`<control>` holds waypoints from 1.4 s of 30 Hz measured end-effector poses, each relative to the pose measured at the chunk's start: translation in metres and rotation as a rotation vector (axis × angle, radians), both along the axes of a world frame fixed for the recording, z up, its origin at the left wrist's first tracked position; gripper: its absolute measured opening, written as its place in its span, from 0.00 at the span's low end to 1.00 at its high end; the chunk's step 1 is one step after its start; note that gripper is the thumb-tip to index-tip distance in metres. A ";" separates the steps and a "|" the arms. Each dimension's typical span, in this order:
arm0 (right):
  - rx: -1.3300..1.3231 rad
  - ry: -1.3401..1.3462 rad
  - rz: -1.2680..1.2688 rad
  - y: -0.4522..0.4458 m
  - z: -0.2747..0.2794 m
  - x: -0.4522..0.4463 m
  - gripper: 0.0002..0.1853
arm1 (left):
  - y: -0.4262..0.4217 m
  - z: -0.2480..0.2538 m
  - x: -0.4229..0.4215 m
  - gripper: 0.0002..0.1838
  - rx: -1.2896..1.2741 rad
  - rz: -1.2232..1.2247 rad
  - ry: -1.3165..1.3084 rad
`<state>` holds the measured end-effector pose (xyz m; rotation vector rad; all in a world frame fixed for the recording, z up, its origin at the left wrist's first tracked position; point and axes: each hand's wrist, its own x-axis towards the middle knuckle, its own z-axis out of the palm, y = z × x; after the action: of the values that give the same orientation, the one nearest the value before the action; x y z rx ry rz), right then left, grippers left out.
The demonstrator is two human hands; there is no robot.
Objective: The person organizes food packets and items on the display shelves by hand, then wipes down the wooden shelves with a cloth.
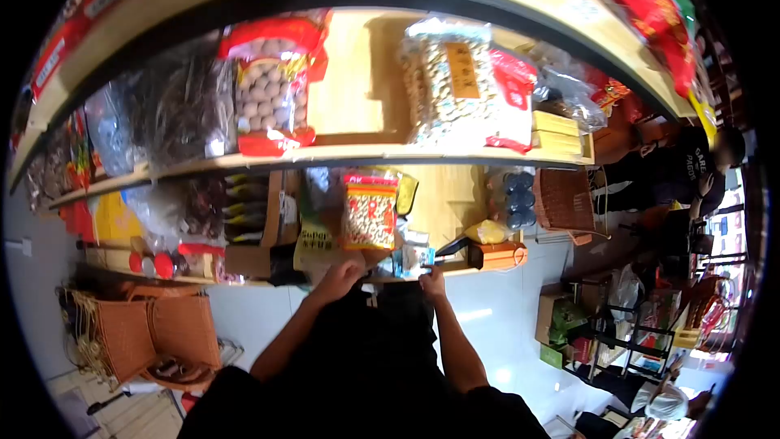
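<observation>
My left hand [340,278] is at the front edge of the lower shelf, its fingers curled closed. It is beside an olive bag with "Super" printed on it [317,245]; what it holds, if anything, is hidden. My right hand [433,280] pinches the near edge of a small blue-and-white packet [417,258] at the same shelf edge. Behind and between my hands stands a clear bag of pale, speckled pieces with red print [370,213]. A yellow pouch [408,193] leans behind that bag.
Above, the upper shelf carries a bag of round brown balls [272,97] and a large clear bag of pale pieces [453,85]. Dark bottles [518,199] and an orange box [500,256] are at right. Wicker chairs [187,329] stand lower left. People [691,162] are at far right.
</observation>
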<state>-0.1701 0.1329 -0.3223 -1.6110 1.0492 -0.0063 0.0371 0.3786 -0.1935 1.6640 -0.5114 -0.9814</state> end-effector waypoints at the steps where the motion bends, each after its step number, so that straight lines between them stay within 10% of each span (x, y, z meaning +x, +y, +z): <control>1: -0.029 0.031 -0.024 0.003 0.006 0.012 0.20 | -0.006 0.004 0.010 0.10 -0.020 -0.138 -0.199; 9: -0.095 -0.050 0.046 -0.002 0.022 0.115 0.18 | -0.065 -0.026 0.097 0.08 -0.100 0.004 -0.459; 13: 0.065 -0.214 -0.103 0.016 0.059 0.157 0.21 | -0.063 -0.113 0.108 0.17 0.059 0.274 -0.465; 20: -0.111 -0.313 0.005 0.050 0.058 0.161 0.34 | -0.056 -0.105 0.078 0.36 0.016 0.177 -0.244; 26: 0.024 -0.251 -0.033 0.066 0.084 0.162 0.35 | -0.049 -0.069 0.078 0.36 0.223 0.087 -0.560; 32: -0.090 -0.212 0.034 0.091 0.176 0.154 0.35 | -0.018 -0.031 0.067 0.28 -0.044 0.140 0.119; 42: -0.622 -0.476 0.233 0.123 0.298 0.127 0.43 | 0.029 0.146 0.059 0.40 -0.308 -0.059 -0.061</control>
<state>-0.0426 0.2558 -0.0245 -2.1380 0.4998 -0.5810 0.0963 0.4080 -0.0471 1.4111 -0.7187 -0.8487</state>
